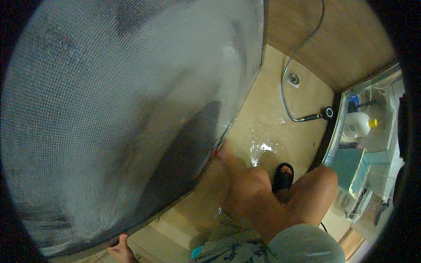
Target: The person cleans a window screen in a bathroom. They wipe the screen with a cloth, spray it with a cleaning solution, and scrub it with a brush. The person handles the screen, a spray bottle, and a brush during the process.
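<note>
A large framed mesh screen (108,108), grey and streaked with pale wet-looking patches, fills the left half of the view and stands tilted. My left hand (121,250) grips its lower edge near the bottom of the picture, thumb against the frame. My right hand (224,155) is at the screen's right-hand edge, fingertips on the frame; blur and dim light hide most of its fingers. A dark shadow lies across the mesh near that hand.
The tiled floor (263,128) is wet and shiny. A shower head (327,112) lies on it, its metal hose (283,82) curving past a floor drain (293,79). My foot wears a black slipper (283,180). Behind a glass panel stand a white yellow-capped bottle (357,125) and a teal bin (348,164).
</note>
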